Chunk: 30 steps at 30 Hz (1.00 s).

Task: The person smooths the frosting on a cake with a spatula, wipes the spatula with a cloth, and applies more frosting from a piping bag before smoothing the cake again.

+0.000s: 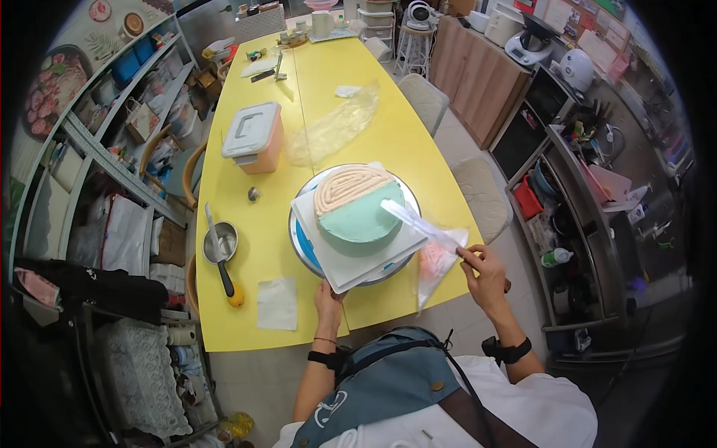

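Head view. The right hand is closed around the twisted upper part of 1 clear piping bag, whose tip hangs over the near right edge of the cake. The left hand has its fingertips against the near edge of the white cake board; whether it grips the board cannot be told. The 1 round mint-green cake sits on this board, on 1 turntable, at the near end of the yellow table. Beige piped ropes cover its far part, so piping appears partly done. The next move likely calls for steady pressure and a small turn of the turntable. To the left are 1 lidded box, 1 metal bowl and 1 paper square.
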Motion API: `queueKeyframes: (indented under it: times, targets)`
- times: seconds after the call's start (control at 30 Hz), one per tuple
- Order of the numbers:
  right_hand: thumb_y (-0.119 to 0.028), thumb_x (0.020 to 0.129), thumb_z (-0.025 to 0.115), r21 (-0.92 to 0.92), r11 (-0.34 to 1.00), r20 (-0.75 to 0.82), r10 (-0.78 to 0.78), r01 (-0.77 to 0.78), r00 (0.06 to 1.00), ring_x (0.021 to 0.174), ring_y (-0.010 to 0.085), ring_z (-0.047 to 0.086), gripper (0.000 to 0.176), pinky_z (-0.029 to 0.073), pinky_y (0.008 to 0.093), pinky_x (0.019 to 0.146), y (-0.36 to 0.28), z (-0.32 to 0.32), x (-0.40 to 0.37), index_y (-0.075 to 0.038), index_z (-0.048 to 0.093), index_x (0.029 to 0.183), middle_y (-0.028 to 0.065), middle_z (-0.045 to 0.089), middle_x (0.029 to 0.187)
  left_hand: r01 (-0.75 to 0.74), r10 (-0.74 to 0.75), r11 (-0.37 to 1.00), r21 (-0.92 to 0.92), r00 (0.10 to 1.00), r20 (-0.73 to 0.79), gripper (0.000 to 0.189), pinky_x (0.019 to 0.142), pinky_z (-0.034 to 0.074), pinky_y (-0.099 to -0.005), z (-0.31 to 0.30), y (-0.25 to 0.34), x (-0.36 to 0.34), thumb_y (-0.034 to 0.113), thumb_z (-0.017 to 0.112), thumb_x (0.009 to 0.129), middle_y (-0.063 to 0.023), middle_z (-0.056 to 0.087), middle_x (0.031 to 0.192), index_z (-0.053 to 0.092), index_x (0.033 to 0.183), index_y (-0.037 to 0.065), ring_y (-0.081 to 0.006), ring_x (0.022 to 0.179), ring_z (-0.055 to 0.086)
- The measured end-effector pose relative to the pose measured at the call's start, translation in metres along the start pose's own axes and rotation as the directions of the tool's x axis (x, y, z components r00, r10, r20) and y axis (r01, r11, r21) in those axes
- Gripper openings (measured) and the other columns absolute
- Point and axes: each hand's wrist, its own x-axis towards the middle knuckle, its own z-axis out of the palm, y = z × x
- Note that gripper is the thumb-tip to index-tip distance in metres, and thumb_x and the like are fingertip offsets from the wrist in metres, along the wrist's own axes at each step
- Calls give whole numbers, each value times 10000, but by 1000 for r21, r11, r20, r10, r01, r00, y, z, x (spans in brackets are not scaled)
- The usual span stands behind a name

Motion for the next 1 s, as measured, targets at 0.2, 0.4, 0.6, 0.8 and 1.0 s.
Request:
queueKeyframes:
  times: [0.2,0.4,0.6,0.8,1.0]
  targets:
    - [-50,711,648,5,999,9,-54,54,998,773,226,545,290,449,322,643,-23,11,3,-133,648,989,72,569,895,36,-35,997,-72,999,20,253,801,517,-377,-1,2,-4,236,377,946,-105,570,1005,487,1066,42,-237,896,588]
    - [-57,732,632,-20,995,-47,96,-97,994,774,242,544,299,441,339,657,1,6,11,-134,636,1021,69,565,909,90,-86,991,-98,995,39,277,795,515,-379,-5,1,-3,236,381,942,-113,573,1023,499,1090,34,-237,898,589]
    - [-60,732,630,-3,987,-39,163,-163,986,798,254,549,285,443,350,672,19,3,5,-126,639,1009,73,568,900,91,-95,982,-166,995,-16,269,785,509,-379,-11,2,7,242,400,935,-100,594,966,524,1052,34,-233,875,589]
    - [-55,705,646,-103,995,-42,10,-14,999,800,243,552,289,455,344,658,3,5,5,-135,649,982,70,567,887,108,-121,970,-218,991,-48,238,785,504,-371,-21,-4,15,206,408,925,-103,601,930,529,1028,28,-222,845,589]
    - [-47,692,644,-121,990,-30,-78,74,996,786,225,549,294,464,334,636,-11,10,11,-144,650,970,59,569,890,116,-117,974,-194,993,8,220,790,505,-369,-15,-4,5,173,418,918,-117,595,937,522,1025,10,-238,858,590]
